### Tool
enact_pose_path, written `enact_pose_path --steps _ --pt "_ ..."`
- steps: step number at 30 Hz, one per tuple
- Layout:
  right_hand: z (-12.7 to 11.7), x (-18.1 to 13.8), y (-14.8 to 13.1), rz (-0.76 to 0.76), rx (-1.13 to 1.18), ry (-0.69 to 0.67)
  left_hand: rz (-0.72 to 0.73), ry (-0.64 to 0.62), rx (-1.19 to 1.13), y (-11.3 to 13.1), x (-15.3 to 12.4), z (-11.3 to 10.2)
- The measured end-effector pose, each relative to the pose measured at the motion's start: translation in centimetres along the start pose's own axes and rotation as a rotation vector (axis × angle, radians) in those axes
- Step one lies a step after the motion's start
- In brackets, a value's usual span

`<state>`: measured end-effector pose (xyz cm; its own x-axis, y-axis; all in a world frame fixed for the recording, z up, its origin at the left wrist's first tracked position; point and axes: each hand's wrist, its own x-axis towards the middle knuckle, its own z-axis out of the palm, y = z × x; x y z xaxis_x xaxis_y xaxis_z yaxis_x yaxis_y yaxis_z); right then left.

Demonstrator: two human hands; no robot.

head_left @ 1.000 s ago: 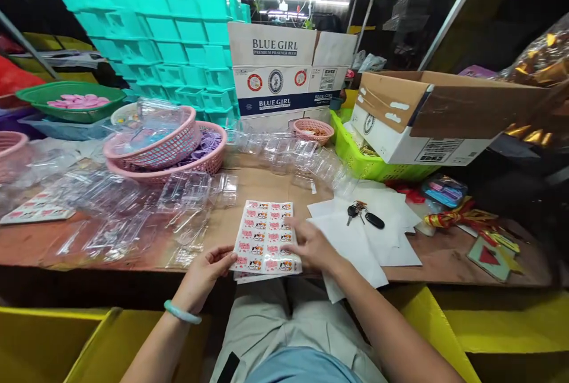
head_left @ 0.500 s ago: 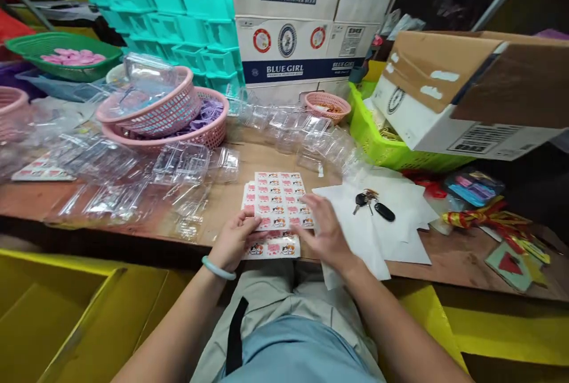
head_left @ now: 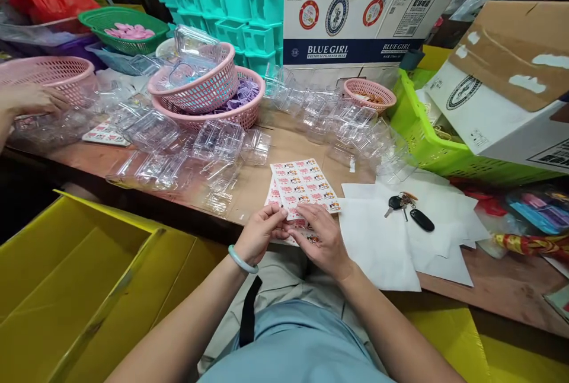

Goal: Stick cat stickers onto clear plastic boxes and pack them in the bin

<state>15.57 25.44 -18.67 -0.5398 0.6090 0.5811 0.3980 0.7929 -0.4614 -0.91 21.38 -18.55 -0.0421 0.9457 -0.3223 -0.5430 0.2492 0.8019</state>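
Observation:
A sheet of small cat stickers lies on the brown table near its front edge, with another sheet under it. My left hand, a pale green bangle on the wrist, pinches the near edge of the top sheet. My right hand meets it there, fingers bent and pinching the same edge. Clear plastic boxes lie scattered just left of and behind the sheets.
White paper sheets with a bunch of keys lie to the right. Stacked pink baskets, a green basket, cardboard boxes and teal crates stand behind. Another person's hand reaches in at far left. Yellow bins sit below the table.
Both hands have drawn together at the near edge of the top sticker sheet and now pinch it. The view has tilted down and shifted left.

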Motion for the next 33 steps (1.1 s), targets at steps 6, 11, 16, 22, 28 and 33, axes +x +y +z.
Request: enact_pose_path --steps 6,11,16,22,28,33 --pt "1.4 0.0 -0.8 0.154 0.085 0.089 0.105 0.006 0.034 -0.8 0.3 0.7" --pt "1.5 -0.2 -0.7 0.260 0.250 0.092 0.216 0.026 0.188 -1.0 0.5 0.8" --pt "1.6 -0.1 -1.1 0.421 0.423 0.164 0.243 -0.012 0.208 -1.0 0.8 1.0" --pt "1.4 0.1 -0.6 0.704 0.584 0.217 0.236 -0.025 0.214 -1.5 0.9 1.2" --pt "1.3 -0.2 -0.7 0.517 0.507 0.155 0.215 -0.037 0.182 -1.4 0.7 1.2" --pt "1.4 -0.4 -1.2 0.509 0.524 0.220 0.253 -0.056 0.239 -1.8 0.9 1.1"
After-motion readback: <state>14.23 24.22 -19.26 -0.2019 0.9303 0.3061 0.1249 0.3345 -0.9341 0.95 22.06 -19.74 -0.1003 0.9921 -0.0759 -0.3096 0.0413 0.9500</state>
